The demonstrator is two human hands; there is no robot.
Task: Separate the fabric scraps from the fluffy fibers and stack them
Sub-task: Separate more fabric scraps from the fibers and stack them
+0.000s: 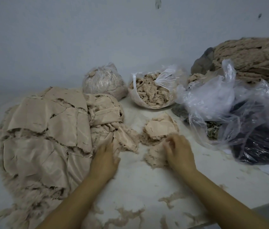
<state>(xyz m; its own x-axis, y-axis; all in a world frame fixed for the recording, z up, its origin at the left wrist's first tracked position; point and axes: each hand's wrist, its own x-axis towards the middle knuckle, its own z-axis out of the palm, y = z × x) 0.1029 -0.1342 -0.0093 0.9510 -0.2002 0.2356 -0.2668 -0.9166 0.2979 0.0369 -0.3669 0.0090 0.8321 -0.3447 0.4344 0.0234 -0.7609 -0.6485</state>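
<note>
Left hand (pixel 105 157) is lying open, pinning a fabric scrap (pixel 124 139) at the stack's (pixel 44 129) edge. Right hand (pixel 179 152) is pinching fluffy fibers (pixel 155 157) on the counter (pixel 138 184), probably pulling them apart.

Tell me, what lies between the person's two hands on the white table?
In the head view, only a bare strip of white table separates the left hand from the right hand, which rests on a small beige clump of fluffy fibers.

Clear plastic bags (pixel 216 100) crumple beside a yarn bundle (pixel 252 61) against the wall (pixel 81 38).
</note>
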